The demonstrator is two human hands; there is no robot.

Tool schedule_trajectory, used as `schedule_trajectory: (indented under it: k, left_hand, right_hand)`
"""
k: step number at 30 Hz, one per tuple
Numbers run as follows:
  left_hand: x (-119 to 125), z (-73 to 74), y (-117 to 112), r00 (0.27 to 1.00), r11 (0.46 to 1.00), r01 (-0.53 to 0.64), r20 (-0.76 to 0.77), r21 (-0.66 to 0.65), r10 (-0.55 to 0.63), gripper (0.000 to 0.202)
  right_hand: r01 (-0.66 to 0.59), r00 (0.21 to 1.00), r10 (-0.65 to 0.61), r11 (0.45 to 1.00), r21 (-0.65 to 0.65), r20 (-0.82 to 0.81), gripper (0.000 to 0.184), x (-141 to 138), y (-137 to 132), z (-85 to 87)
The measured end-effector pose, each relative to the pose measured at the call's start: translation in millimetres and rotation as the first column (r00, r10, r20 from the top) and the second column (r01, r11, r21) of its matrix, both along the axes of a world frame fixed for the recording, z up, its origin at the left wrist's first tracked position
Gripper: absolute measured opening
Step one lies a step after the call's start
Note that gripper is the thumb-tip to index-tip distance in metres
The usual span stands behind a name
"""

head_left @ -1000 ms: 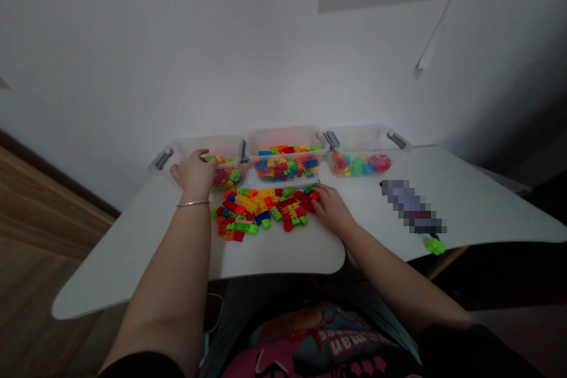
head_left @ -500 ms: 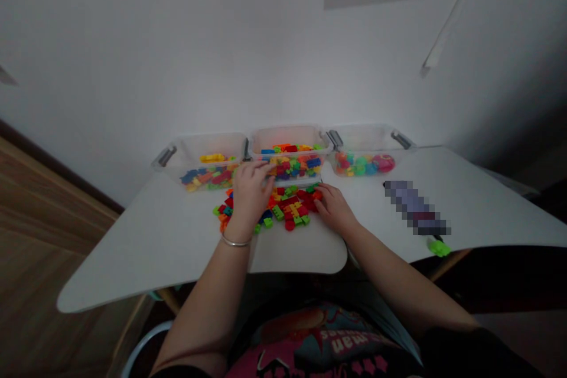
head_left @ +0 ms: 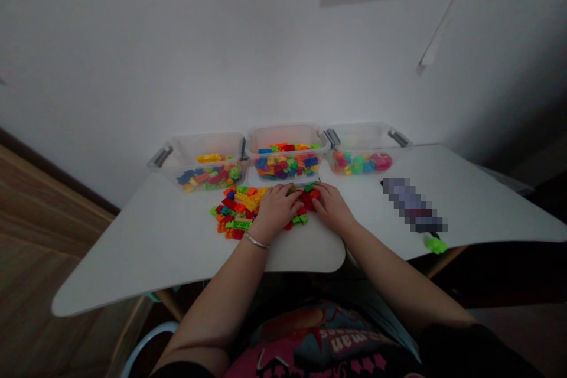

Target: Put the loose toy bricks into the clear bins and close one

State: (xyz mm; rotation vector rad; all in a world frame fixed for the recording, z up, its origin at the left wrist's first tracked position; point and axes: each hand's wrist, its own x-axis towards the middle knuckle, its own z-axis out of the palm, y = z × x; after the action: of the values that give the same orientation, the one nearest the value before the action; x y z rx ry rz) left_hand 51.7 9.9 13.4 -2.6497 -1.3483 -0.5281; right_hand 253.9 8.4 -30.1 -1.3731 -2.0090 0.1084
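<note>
A heap of toy building bricks [head_left: 234, 224] in many colours lies on the white table in front of me. My left hand [head_left: 277, 208] is palm down over the middle of the heap, fingers spread and bent onto the bricks; what lies beneath the palm is hidden. At the heap's right end my right hand [head_left: 335, 208] rests with fingers apart. Its fingertips and thumb touch a cluster of red bricks [head_left: 306, 199], close to the left fingertips. No brick shows lifted in either hand.
Three clear plastic boxes stand along the wall: a left box [head_left: 208, 144] and a middle box [head_left: 287, 134] with bricks, and a right box [head_left: 361, 136] with rounder coloured pieces. A blurred-out object [head_left: 414, 205] and a bright green piece [head_left: 436, 244] lie at right.
My left hand has moved right across the heap, from near the middle box's left front towards my right hand, uncovering bricks at left. My right hand has stayed put.
</note>
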Motion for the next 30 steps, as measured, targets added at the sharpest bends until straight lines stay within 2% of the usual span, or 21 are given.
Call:
schedule_trajectory:
  k: [5, 9, 15, 19, 22, 25, 28, 30]
  left_hand:
    - [1.6, -3.6, 4.3, 0.998, 0.999, -0.015, 0.068, -0.042, 0.018, 0.035]
    - [1.7, -4.1, 8.1, 0.988, 0.994, -0.063, 0.135, -0.094, 0.075, 0.029]
    - [0.7, 0.9, 9.8, 0.983, 0.985, -0.128, 0.12, -0.115, 0.142, 0.019]
    - [-0.6, 1.5, 10.4, 0.984, 0.988, -0.121, 0.118, -0.093, 0.132, 0.017]
    - [-1.8, 0.6, 11.3, 0.979, 0.992, -0.12, 0.162, -0.044, 0.125, 0.016]
    - [-5.0, 3.6, 9.9, 0.948, 0.994, -0.098, 0.306, 0.037, 0.082, 0.018]
    - [-14.6, 14.3, 3.6, 0.879, 0.984, -0.062, 0.477, 0.166, -0.025, 0.019]
    - [-26.0, 24.7, -1.7, 0.818, 0.951, -0.14, 0.574, 0.275, -0.045, 0.015]
  right_hand:
    - [0.005, 1.0, -0.005, 1.0, -0.008, 0.009, 0.04, -0.5, 0.9, -1.0]
    - [0.012, 1.0, -0.012, 1.0, -0.008, 0.015, 0.04, -1.1, 0.9, -1.5]
    - [0.019, 1.0, -0.018, 0.999, -0.027, 0.023, 0.04, -0.9, -0.1, 0.5]
    - [0.017, 1.0, -0.017, 1.0, -0.026, 0.022, 0.041, -1.1, -0.5, 1.2]
    - [0.017, 1.0, -0.017, 1.0, -0.02, 0.022, 0.041, -1.1, -0.6, 0.8]
    - [0.015, 1.0, -0.014, 1.0, -0.015, 0.017, 0.041, -0.8, -0.6, 0.3]
    - [0.012, 1.0, -0.012, 1.0, -0.01, 0.011, 0.039, -0.7, -0.5, -0.2]
    - [0.017, 1.0, -0.017, 1.0, -0.009, 0.01, 0.039, -1.1, -0.5, -0.4]
